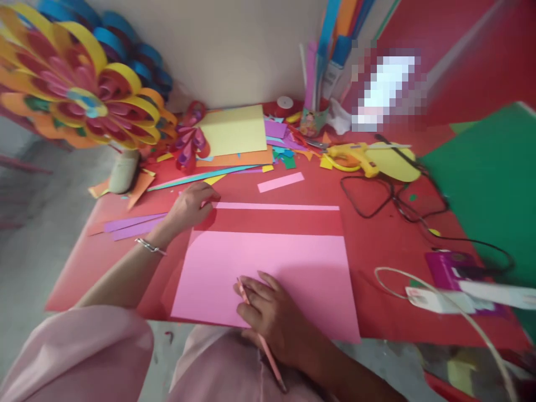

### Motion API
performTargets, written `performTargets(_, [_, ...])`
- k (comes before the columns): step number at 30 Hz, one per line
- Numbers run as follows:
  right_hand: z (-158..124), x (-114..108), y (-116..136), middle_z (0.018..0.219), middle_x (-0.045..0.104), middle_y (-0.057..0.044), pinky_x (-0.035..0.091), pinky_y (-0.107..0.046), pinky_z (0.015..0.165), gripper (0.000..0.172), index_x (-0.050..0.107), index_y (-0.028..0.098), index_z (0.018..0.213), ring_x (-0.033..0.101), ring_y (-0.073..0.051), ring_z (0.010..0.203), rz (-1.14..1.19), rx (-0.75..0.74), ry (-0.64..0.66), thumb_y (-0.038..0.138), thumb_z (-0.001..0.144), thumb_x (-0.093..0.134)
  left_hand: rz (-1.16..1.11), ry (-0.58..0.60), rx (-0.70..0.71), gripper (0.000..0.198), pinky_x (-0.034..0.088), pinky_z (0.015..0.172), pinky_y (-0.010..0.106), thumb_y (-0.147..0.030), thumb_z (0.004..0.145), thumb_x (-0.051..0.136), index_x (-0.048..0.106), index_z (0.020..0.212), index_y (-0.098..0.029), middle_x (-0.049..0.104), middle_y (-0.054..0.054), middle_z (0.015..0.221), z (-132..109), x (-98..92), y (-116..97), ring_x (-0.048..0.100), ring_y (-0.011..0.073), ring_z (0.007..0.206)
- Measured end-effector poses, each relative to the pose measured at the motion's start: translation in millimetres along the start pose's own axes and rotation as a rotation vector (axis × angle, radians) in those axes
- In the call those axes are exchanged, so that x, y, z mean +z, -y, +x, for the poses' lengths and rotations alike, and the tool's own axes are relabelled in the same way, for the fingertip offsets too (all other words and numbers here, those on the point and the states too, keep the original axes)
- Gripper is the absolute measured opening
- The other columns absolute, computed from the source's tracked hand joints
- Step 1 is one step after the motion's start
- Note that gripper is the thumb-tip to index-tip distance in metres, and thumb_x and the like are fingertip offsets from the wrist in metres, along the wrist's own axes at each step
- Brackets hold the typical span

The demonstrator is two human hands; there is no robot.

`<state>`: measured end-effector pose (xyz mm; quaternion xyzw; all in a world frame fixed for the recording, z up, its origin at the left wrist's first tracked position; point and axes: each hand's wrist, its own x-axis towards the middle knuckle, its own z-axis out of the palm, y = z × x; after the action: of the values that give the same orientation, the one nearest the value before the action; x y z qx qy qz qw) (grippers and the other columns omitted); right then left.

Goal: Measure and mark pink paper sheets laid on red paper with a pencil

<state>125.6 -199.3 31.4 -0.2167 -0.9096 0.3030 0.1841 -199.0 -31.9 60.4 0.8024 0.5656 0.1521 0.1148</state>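
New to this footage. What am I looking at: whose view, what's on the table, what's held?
No machine here: it's one picture, from a camera worn on a person's head, looking down at two bare hands. The right hand holds a pencil over a pink sheet. The left hand is by the left end of a thin pink strip. On the red table beyond lie paper scraps and a yellow glue gun.

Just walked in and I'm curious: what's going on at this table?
A person's right hand has a pink pencil in its grip, over a large pink sheet. The left hand is by the left end of a narrow pink strip; whether it touches is unclear. A red band shows between strip and sheet, and a yellow glue gun lies farther back.
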Motion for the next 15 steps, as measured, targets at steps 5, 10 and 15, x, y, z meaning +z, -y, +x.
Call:
performTargets(5, [1.2,2.3,2.0,0.158,0.06,-0.011,0.034,-0.052,0.131,0.028,0.063,0.022,0.125,0.046,-0.025,0.156,0.019,0.017,-0.003,0.034,0.1,0.071,-0.07,0.014,-0.056,0.029,0.052,0.092,0.038,-0.018,0.076,0.048,0.073,0.091,-0.022,0.072,0.007,0.1,-17.3,-16.5,23.6,0.066,0.0246,0.1])
performTargets(10, [4.6,3.0,4.8,0.154,0.063,-0.011,0.04,-0.054,0.128,0.023,0.064,0.021,0.118,0.051,-0.027,0.151,-0.015,0.02,-0.029,0.031,0.099,0.072,-0.058,-0.004,-0.049,0.028,0.051,0.091,0.038,-0.013,0.074,0.048,0.07,0.087,-0.023,0.071,0.007,0.097,-22.4,-14.0,22.8,0.064,0.0247,0.098])
performTargets(15, [4.5,4.0,5.0,0.154,0.064,-0.012,0.04,-0.054,0.127,0.021,0.064,0.02,0.118,0.052,-0.028,0.151,-0.017,0.019,-0.038,0.028,0.1,0.07,-0.034,-0.008,-0.051,0.028,0.05,0.093,0.04,-0.012,0.072,0.048,0.068,0.087,-0.023,0.07,0.008,0.1,-23.0,-12.0,23.1,0.063,0.0259,0.1])
